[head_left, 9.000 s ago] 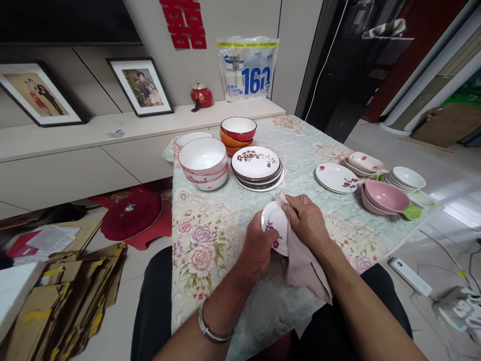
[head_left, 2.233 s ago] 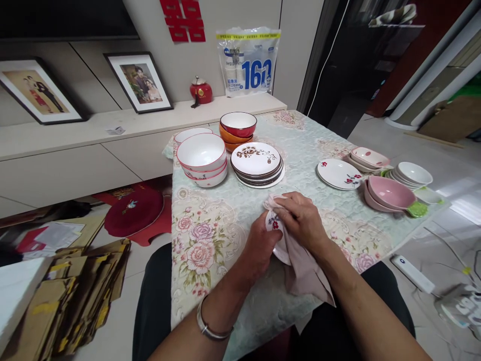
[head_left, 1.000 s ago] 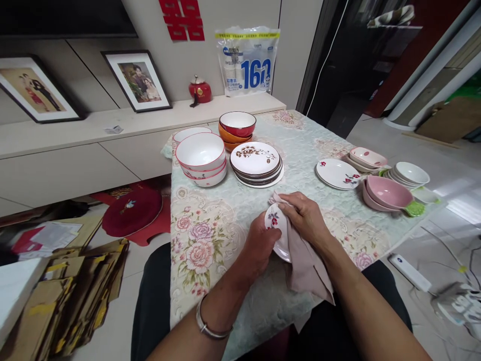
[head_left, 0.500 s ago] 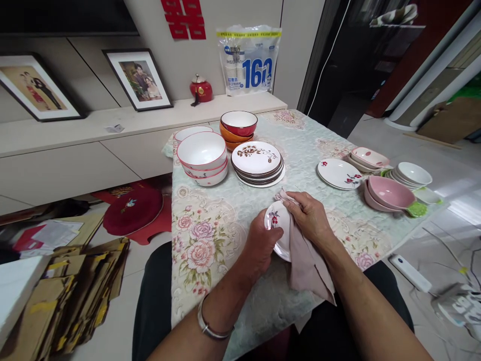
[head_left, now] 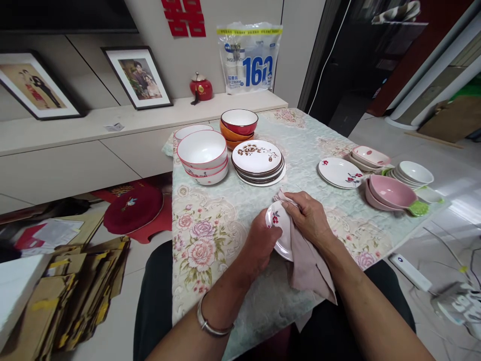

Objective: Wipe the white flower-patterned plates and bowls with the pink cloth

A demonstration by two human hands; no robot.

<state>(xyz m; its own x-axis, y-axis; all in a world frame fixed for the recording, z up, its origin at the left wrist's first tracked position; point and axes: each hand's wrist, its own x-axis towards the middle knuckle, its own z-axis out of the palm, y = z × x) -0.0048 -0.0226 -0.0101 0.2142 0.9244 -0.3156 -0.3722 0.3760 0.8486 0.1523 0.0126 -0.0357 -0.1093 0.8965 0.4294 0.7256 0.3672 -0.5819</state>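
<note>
My left hand (head_left: 260,241) grips a white plate (head_left: 282,231) with red flowers by its left side, thumb across its face. The plate is tilted above the front part of the table. A dusty-pink cloth (head_left: 306,260) is bunched in my right hand (head_left: 308,213), which presses it over the plate's upper right edge; the rest of the cloth hangs down and hides the plate's right part. Beyond my hands stands a stack of plates (head_left: 257,156) with a brown flower pattern. White bowls with red rims (head_left: 203,150) are stacked to its left.
Red and orange bowls (head_left: 239,125) stand at the back. To the right lie flowered plates (head_left: 340,173), pink bowls (head_left: 393,191) and small white bowls (head_left: 415,173). A floral cloth covers the table (head_left: 210,225). Flattened cardboard (head_left: 75,291) and a red stool (head_left: 133,210) are on the left.
Both hands stay on the plate and cloth, with only a very slight shift. The dishes on the table keep their places.
</note>
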